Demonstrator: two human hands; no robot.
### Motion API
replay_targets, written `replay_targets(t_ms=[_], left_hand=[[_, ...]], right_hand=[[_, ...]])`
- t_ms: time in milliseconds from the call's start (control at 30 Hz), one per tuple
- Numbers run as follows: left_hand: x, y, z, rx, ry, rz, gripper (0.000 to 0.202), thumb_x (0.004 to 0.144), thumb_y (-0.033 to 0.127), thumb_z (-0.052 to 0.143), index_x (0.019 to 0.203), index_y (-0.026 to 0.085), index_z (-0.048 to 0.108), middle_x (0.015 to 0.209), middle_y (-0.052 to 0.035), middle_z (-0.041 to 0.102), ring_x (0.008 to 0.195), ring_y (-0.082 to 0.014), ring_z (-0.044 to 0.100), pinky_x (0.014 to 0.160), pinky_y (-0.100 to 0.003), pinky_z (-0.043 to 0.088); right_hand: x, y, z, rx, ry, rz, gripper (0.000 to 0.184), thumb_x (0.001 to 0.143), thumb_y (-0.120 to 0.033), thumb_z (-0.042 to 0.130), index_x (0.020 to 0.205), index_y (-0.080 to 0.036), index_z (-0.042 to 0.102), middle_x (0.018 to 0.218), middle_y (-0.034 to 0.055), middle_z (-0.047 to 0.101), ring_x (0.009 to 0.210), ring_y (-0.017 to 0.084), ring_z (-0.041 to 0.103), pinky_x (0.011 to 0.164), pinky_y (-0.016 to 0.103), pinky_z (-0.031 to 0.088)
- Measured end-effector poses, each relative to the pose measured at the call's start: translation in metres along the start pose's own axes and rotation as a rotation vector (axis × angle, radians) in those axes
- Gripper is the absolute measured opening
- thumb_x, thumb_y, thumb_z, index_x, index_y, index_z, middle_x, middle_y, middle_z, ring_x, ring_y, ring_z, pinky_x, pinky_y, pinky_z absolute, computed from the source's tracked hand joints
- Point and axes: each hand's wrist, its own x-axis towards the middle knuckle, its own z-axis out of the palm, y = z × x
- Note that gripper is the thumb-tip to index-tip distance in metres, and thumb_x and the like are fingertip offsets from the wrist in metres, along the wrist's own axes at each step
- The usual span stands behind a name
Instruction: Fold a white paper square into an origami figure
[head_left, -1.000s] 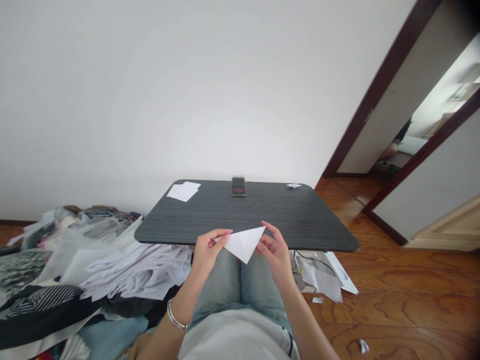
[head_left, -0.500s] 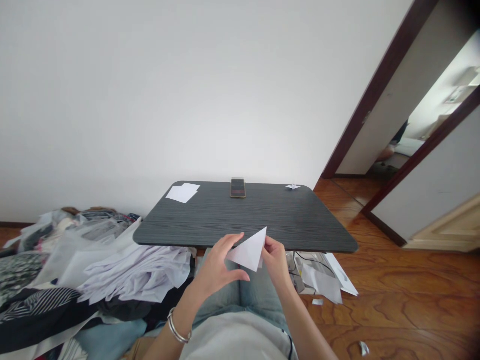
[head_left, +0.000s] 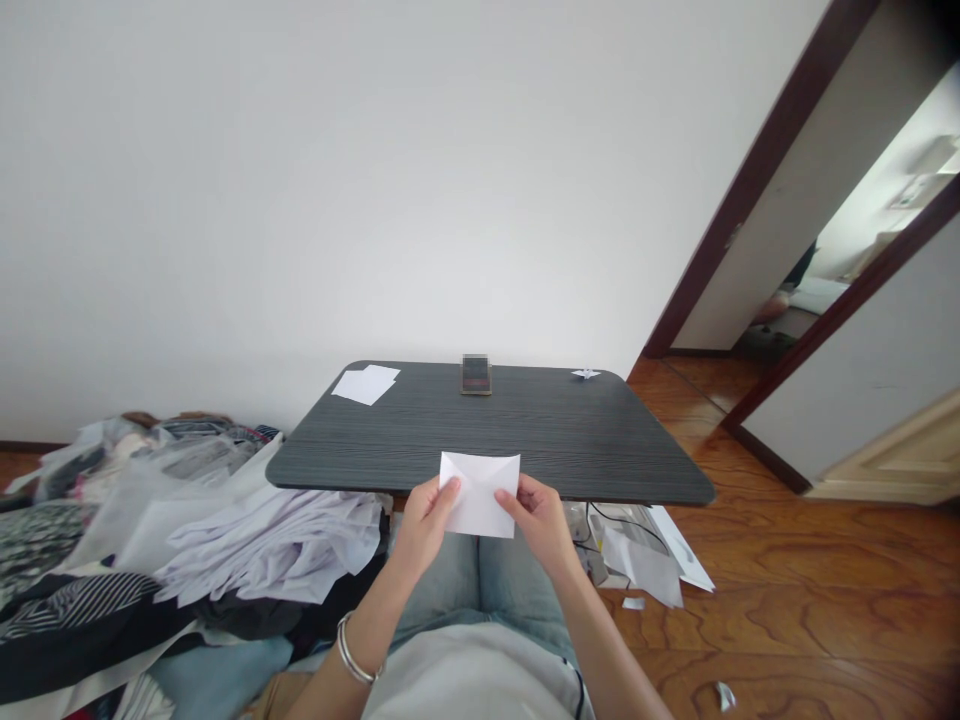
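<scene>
A square white paper sheet (head_left: 481,492) with faint creases is held open over my lap, just in front of the near edge of the dark wood-grain table (head_left: 525,430). My left hand (head_left: 422,527) pinches its left edge, thumb on top. My right hand (head_left: 541,522) pinches its right edge the same way. A silver bangle sits on my left wrist.
On the table lie white paper squares (head_left: 366,384) at the far left, a phone (head_left: 475,375) at the far middle, and a small folded paper figure (head_left: 586,374) at the far right. Piled clothes and plastic (head_left: 187,520) fill the floor left. Loose papers (head_left: 649,555) lie under the table's right side.
The paper was a folded triangle a second ago; it is now unfolded into a flat square. My left hand let go briefly, then took the left edge again.
</scene>
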Motion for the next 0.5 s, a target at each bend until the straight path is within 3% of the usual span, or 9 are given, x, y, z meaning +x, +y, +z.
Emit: replay_targets(t_ms=[133, 333, 500], left_hand=[[0.002, -0.004, 0.002, -0.292, 0.06, -0.126, 0.046, 0.074, 0.052, 0.063, 0.09, 0.01, 0.07, 0.07, -0.0063, 0.07, 0.061, -0.0176, 0.06, 0.052, -0.023, 0.041], [0.003, -0.003, -0.001, -0.394, 0.076, -0.205, 0.041, 0.066, 0.048, 0.071, 0.081, 0.01, 0.071, 0.061, -0.0049, 0.068, 0.053, -0.0151, 0.059, 0.051, -0.023, 0.043], [0.004, 0.002, 0.001, -0.411, 0.077, -0.223, 0.041, 0.066, 0.045, 0.072, 0.09, 0.011, 0.07, 0.071, -0.0058, 0.071, 0.059, -0.0163, 0.062, 0.053, -0.023, 0.044]], right_hand=[[-0.003, -0.005, 0.002, 0.069, -0.107, 0.101, 0.028, 0.07, -0.045, 0.07, 0.076, -0.017, 0.067, 0.063, 0.0007, 0.065, 0.051, 0.015, 0.054, 0.048, 0.025, 0.043], [-0.002, -0.01, -0.001, 0.105, 0.04, 0.151, 0.036, 0.07, -0.046, 0.07, 0.054, -0.019, 0.053, 0.041, -0.0032, 0.055, 0.035, 0.01, 0.046, 0.038, 0.021, 0.033], [-0.002, -0.012, 0.001, 0.082, 0.078, 0.109, 0.039, 0.071, -0.051, 0.067, 0.055, -0.019, 0.052, 0.042, -0.0025, 0.056, 0.036, 0.011, 0.047, 0.038, 0.021, 0.034]])
